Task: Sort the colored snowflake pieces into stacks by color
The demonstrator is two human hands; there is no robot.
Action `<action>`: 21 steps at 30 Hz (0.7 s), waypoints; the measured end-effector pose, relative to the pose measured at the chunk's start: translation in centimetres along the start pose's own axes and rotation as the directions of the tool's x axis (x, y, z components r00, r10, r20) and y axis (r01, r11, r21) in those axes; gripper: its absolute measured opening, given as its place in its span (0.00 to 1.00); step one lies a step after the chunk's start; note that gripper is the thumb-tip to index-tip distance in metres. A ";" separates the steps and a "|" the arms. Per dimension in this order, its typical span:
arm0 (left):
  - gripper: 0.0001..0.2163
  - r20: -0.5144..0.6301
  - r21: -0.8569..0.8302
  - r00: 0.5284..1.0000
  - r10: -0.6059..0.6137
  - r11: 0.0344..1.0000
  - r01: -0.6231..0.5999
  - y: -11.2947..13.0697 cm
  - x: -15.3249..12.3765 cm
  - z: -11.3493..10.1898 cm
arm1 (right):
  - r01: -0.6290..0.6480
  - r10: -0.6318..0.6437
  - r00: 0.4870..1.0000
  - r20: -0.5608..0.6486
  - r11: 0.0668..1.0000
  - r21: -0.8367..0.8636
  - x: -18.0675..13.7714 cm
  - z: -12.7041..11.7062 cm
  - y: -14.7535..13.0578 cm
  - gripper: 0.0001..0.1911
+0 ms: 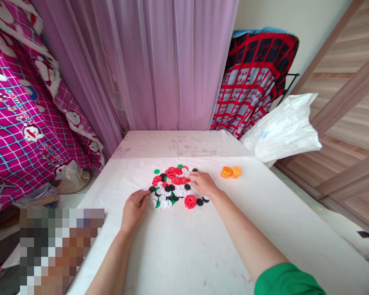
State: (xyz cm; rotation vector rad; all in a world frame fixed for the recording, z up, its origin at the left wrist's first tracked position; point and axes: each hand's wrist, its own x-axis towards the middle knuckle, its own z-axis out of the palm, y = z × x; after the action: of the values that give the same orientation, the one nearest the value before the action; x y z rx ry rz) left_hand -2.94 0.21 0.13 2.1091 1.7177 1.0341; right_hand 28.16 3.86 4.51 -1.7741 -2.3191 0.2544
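Observation:
A pile of flat snowflake-shaped plastic discs (173,186) in red, white, black and green lies on the white table (184,246). My left hand (134,209) rests palm down at the pile's left edge, fingers bent, fingertips touching a black disc. My right hand (204,183) lies on the pile's right side, fingers curled onto the discs; whether it grips one is hidden. A small heap of orange discs (231,171) sits apart, to the right of my right hand.
A pink curtain (159,65) hangs behind the table. A white plastic bag (284,129) lies at the table's far right corner. A red patterned cloth (254,78) hangs behind it. A pink patterned blanket (21,114) fills the left. A blurred patch sits at bottom left.

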 end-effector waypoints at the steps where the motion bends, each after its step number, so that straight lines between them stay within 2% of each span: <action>1: 0.16 0.001 0.000 1.000 0.001 1.000 -0.001 0.0 0.0 0.0 | -0.021 0.021 1.000 -0.010 1.000 -0.006 -0.4 0.0 0.3 0.19; 8: 0.15 -0.012 -0.003 1.000 0.006 1.000 -0.006 -0.2 0.1 0.1 | -0.203 0.194 0.977 -0.088 0.974 -0.101 -1.9 -0.7 0.2 0.13; 10: 0.15 -0.007 -0.004 1.000 0.011 1.000 -0.011 -0.2 0.1 0.1 | -0.200 0.190 0.978 -0.088 0.973 -0.117 -1.4 -0.9 -0.4 0.11; 13: 0.15 -0.007 -0.006 1.000 0.014 1.000 -0.014 -0.1 0.2 0.0 | -0.176 0.175 0.984 -0.017 0.976 -0.131 -0.2 -1.0 -1.3 0.11; 21: 0.15 0.004 -0.024 1.000 0.002 1.000 -0.002 0.2 0.1 -0.1 | -0.165 0.177 0.981 0.077 0.975 -0.147 2.3 -1.0 -2.2 0.16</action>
State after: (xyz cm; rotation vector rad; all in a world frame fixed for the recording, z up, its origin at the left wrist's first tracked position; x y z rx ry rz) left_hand -2.85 0.23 0.35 2.0972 1.6933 1.0449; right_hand 25.78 5.49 6.21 -2.0758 -2.2964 0.2069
